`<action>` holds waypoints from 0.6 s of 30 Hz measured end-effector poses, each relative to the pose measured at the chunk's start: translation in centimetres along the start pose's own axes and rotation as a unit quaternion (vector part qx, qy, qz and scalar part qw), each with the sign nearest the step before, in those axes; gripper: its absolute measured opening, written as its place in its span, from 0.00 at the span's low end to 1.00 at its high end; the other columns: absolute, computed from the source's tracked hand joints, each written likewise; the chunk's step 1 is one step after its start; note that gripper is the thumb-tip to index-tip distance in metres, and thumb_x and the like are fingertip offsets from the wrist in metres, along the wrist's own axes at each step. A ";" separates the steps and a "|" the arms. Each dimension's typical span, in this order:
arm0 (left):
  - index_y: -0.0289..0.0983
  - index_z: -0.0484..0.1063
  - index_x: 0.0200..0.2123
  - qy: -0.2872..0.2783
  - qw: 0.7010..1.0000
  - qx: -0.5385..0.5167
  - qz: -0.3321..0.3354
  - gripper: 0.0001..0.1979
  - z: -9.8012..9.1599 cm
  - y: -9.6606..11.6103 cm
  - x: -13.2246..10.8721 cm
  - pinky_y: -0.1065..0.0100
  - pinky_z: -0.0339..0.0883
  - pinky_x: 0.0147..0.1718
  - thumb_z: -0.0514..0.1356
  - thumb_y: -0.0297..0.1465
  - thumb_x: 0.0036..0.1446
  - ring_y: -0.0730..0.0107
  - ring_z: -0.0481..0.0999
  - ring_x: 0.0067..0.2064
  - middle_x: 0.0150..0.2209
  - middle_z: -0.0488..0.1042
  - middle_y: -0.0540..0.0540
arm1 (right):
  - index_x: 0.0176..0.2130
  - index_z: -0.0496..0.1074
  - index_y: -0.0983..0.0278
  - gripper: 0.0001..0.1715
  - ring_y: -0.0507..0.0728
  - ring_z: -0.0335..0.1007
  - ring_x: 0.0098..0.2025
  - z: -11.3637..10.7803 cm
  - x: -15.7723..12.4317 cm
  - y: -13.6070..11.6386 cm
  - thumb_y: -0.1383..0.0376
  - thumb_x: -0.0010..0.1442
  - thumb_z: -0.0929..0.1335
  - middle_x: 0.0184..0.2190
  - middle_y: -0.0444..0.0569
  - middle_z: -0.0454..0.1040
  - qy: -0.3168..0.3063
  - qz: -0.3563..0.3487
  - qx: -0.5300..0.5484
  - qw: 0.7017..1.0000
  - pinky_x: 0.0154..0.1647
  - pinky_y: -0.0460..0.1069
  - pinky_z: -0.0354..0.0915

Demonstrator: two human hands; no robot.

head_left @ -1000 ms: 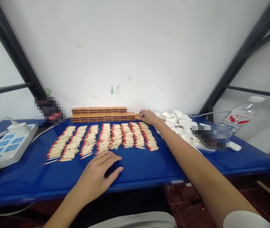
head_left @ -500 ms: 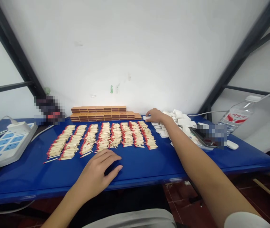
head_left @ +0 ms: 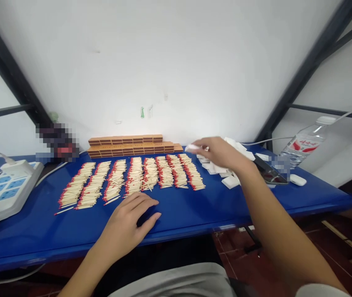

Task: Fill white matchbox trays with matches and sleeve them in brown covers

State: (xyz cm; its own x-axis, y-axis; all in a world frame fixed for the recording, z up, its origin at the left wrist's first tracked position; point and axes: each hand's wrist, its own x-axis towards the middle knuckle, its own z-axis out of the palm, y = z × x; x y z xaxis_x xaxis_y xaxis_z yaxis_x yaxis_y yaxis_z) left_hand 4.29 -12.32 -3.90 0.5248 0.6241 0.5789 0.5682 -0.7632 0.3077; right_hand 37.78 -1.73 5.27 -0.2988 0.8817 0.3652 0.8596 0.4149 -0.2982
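Note:
My right hand (head_left: 221, 152) reaches to the back of the table and pinches a small white matchbox tray (head_left: 192, 147) between thumb and fingers. Partly hidden under that hand and forearm is a pile of similar white trays (head_left: 231, 182). My left hand (head_left: 129, 218) rests near the front edge, fingers loosely bent, thumb apart, with nothing in it. Just beyond it lie several rows of red-tipped matches (head_left: 134, 175), side by side. Orange-brown matchboxes (head_left: 129, 149) are stacked in a long stepped row against the wall, left of the right hand.
A white power strip (head_left: 7, 187) with cables is at the left of the blue table (head_left: 176, 214). Toward the right are a dark phone-like device (head_left: 270, 172), a small white case (head_left: 298, 180) and a tilted water bottle (head_left: 306, 142). Dark metal posts (head_left: 312, 68) flank both sides.
My right hand has shifted right and lifted slightly, now with a white matchbox tray in its fingers. My left hand stays in place. The view has turned slightly.

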 end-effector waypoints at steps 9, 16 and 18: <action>0.39 0.75 0.58 -0.035 0.999 0.027 0.021 0.20 0.6 0.5 0.5 0.50 0.73 0.58 0.67 0.41 0.67 0.52 0.79 0.55 0.54 0.80 0.40 | 0.60 0.77 0.49 0.22 0.65 0.77 0.55 7.9 -12.4 -8.7 0.62 0.69 0.73 0.56 0.53 0.76 0.003 -0.117 0.095 0.989 0.56 0.61 0.74; 0.42 0.76 0.57 -0.062 0.998 0.016 -0.009 0.19 0.5 0.6 0.7 0.49 0.73 0.58 0.66 0.42 0.67 0.51 0.78 0.56 0.56 0.79 0.40 | 0.48 0.81 0.53 0.10 0.64 0.76 0.41 5.9 -12.1 -0.6 0.55 0.70 0.70 0.44 0.52 0.79 0.066 0.043 0.114 0.990 0.43 0.60 0.75; 0.42 0.77 0.56 -0.057 0.998 0.001 -0.023 0.20 0.7 0.7 1.0 0.49 0.73 0.58 0.67 0.44 0.66 0.52 0.79 0.57 0.56 0.79 0.41 | 0.47 0.81 0.53 0.11 0.63 0.74 0.39 6.2 -12.4 0.8 0.54 0.70 0.70 0.43 0.52 0.78 0.056 0.055 0.112 0.991 0.42 0.59 0.73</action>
State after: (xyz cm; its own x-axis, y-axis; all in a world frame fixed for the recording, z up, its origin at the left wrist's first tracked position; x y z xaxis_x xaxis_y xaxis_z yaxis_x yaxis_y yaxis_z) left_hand 5.62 -12.17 -3.63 0.5668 0.6731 0.4752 0.5945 -0.7334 0.3297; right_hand 39.58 -10.96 -4.93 -0.1504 0.8988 0.4118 0.7665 0.3691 -0.5257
